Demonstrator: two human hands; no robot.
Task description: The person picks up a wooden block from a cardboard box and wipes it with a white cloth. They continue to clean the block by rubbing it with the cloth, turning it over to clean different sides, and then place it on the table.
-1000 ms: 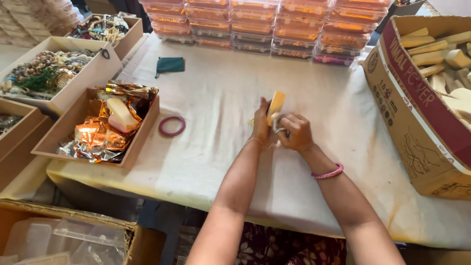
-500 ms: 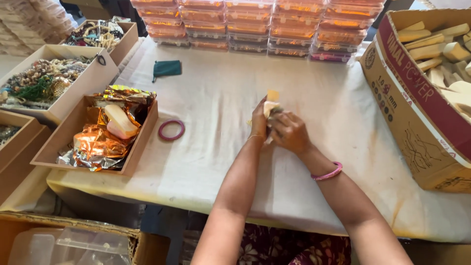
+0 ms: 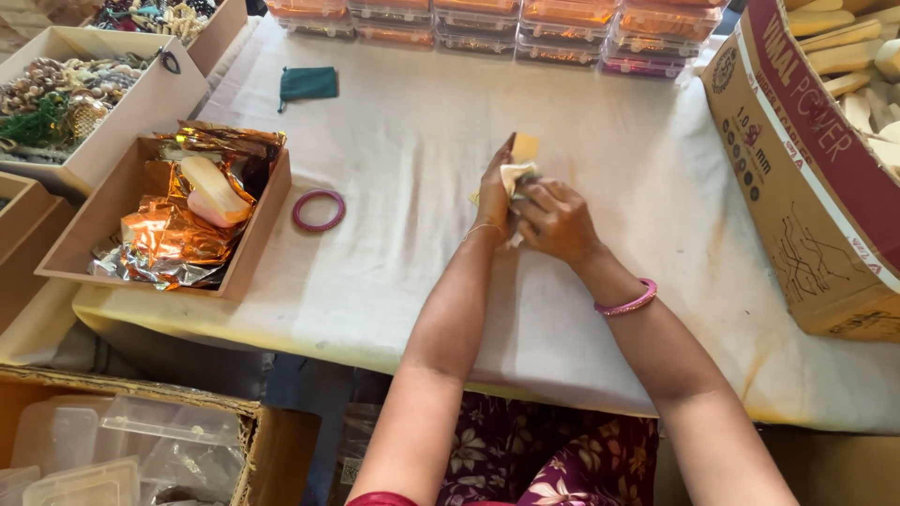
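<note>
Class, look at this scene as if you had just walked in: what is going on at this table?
A person works at a cloth-covered table. The left hand and right hand meet over the middle of it, together holding a small pale block with some whitish wrapping. To the left lie a red ring and a box of orange foil. Stacked clear containers line the far edge, and a large carton of pale blocks stands on the right.

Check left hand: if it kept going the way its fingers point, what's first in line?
The left hand points up-table, away from the person. Beyond the yellow piece it holds, bare cloth, then probably the row of clear lidded boxes at the far edge; depth is uncertain.
</note>
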